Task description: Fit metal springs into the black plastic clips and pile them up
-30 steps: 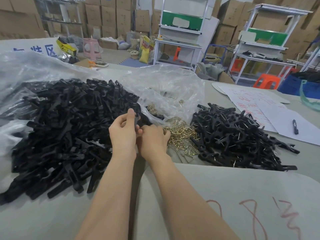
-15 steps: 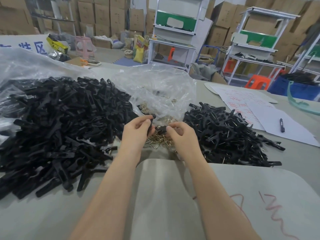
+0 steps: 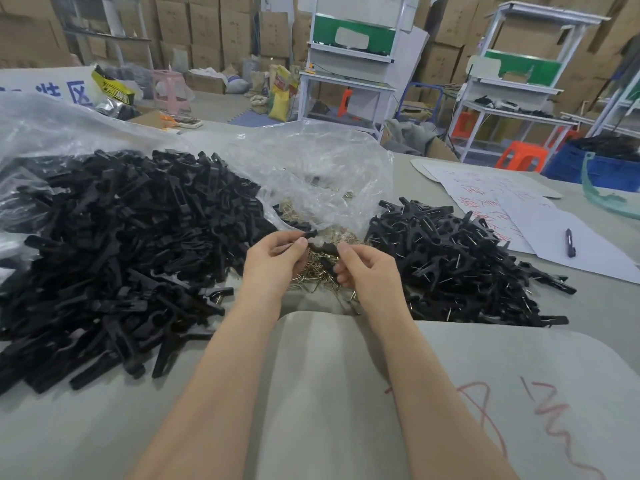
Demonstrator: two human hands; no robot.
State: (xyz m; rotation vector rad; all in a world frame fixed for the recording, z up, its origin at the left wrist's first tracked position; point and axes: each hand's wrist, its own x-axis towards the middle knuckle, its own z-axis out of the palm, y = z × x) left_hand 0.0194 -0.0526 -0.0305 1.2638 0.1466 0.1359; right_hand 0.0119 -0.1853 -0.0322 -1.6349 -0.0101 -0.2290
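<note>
My left hand (image 3: 273, 259) pinches one black clip half (image 3: 308, 234) between thumb and fingertips. My right hand (image 3: 369, 268) grips a second black clip half (image 3: 323, 250), held close against the first, just above a heap of brass-coloured metal springs (image 3: 313, 275). A large heap of loose black clip halves (image 3: 114, 244) lies to the left. To the right is a smaller pile of assembled black clips (image 3: 457, 261) with metal springs showing. Whether a spring sits between my fingers is hidden.
A crumpled clear plastic bag (image 3: 311, 174) rises behind the springs. White paper sheets with red writing (image 3: 485, 192) and a pen (image 3: 569, 242) lie at the right. Grey cardboard (image 3: 450, 393) with red marks covers the near table. Shelving racks and cartons stand behind.
My hands have moved from the edge of the left heap to above the springs and drawn slightly apart, each now holding a clip half. The camera view shifted a little.
</note>
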